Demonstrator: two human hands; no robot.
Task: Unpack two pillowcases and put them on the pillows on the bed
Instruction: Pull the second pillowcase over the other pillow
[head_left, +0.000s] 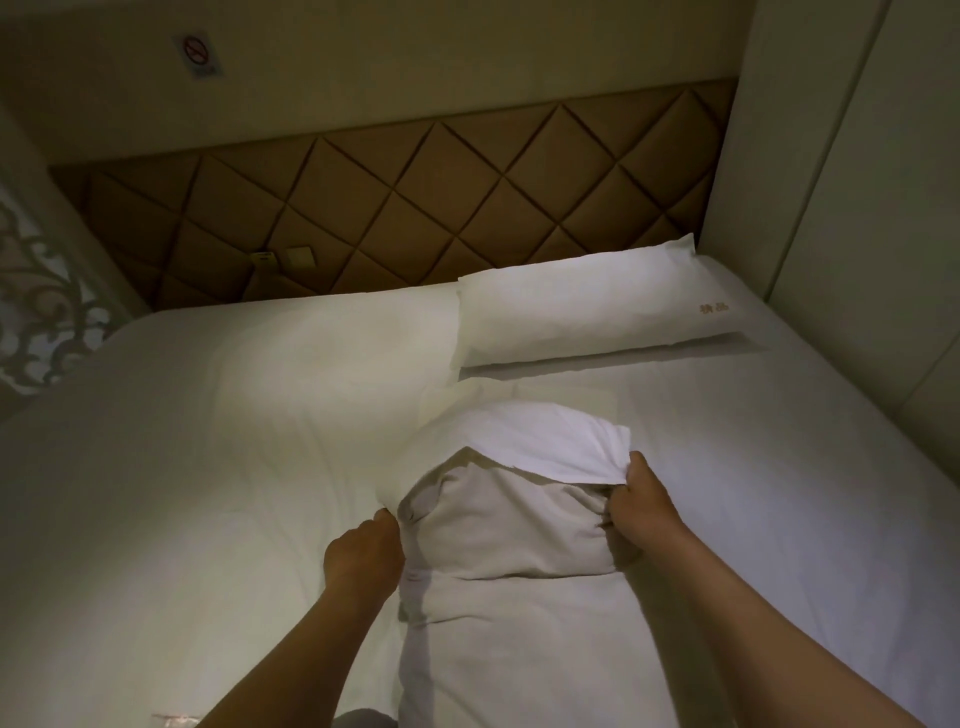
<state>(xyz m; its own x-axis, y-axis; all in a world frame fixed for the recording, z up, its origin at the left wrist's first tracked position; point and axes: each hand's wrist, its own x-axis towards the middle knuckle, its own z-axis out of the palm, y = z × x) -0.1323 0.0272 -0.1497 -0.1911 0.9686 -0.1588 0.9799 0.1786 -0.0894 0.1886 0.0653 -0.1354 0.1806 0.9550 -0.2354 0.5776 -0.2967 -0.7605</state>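
A greyish bare pillow (509, 540) lies lengthwise on the bed in front of me. A white pillowcase (545, 441) covers only its far end. My left hand (363, 556) grips the pillowcase's open edge at the pillow's left side. My right hand (636, 499) pinches the case's edge at the right side. A second pillow (587, 306), in a white case with small gold lettering, lies flat at the head of the bed on the right.
The white sheet (208, 467) covers the bed. A brown quilted headboard (389, 208) runs along the far wall. A pale wall panel (841, 208) borders the right side. A patterned screen (36, 312) stands at the left.
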